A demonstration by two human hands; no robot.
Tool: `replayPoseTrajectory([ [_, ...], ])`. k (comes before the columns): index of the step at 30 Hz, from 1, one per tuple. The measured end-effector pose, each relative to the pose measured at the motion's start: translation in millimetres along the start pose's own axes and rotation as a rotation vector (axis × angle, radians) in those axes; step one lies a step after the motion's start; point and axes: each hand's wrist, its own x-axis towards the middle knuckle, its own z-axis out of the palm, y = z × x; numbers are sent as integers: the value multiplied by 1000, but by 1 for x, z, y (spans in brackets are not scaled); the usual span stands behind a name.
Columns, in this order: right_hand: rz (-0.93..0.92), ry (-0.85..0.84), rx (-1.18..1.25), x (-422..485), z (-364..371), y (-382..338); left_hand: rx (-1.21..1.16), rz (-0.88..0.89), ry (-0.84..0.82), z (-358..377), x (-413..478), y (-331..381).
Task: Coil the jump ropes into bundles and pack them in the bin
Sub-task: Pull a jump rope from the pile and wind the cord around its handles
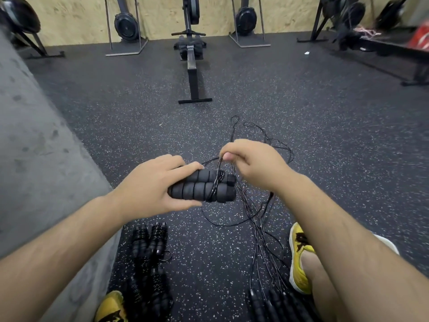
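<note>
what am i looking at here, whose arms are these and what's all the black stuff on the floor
There is no machine: this is one picture from a camera worn on a person's head, looking forward and down, so both bare arms are the wearer's own. The left hand grips two black foam handles side by side. The right hand pinches the thin black cord between thumb and fingers just above them; a few turns cross the handles, and the rest trails loose on the speckled floor. Bundled jump ropes lie by the left arm, and more handles show at the bottom edge. The yellow shoes are the wearer's. A rowing machine stands ahead. No bin is in view.
</note>
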Motion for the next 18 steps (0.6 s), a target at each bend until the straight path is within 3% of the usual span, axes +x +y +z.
replayPoseTrajectory([
  [3, 113, -84, 305, -5, 14, -3, -35, -19, 23, -8, 1, 11],
  [8, 119, -158, 705, -9, 24, -23, -78, -76, 78, -18, -1, 15],
  [14, 222, -238, 519, -8, 51, -45, 24, -122, 127, -17, -1, 12],
  [18, 359, -225, 749, -21, 48, -70, 185, -182, 166, -9, 3, 1],
])
